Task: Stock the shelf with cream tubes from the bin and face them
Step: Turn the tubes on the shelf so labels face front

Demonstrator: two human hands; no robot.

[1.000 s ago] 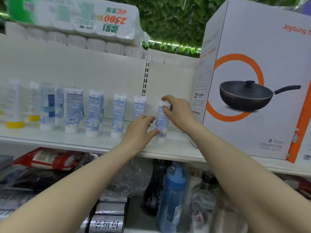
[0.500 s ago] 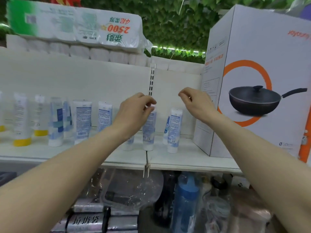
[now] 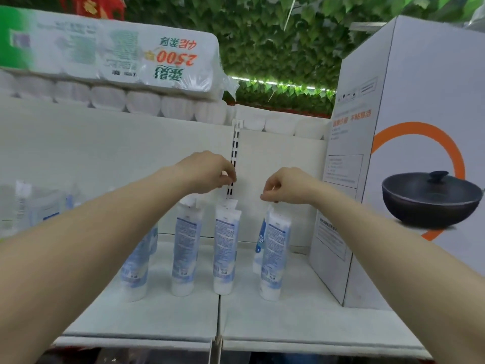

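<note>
**Hands hover over a row of upright tubes**

A tall white cardboard box printed with a black pan [image 3: 420,158] stands at three o'clock on the white metal shelf [image 3: 301,321]. At centre, white-and-blue plastic cream tubes [image 3: 225,248] stand cap-down, long axes vertical. The left hand [image 3: 207,172], fingertips curled together, holds nothing visible above them. The right hand [image 3: 286,186] appears to pinch the crimped top of the rightmost tube [image 3: 274,256], directly beneath it at six o'clock.

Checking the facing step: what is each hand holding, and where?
Right hand pinches the rightmost cream tube by its top crimp. Left hand seems empty, though blurred.
</note>
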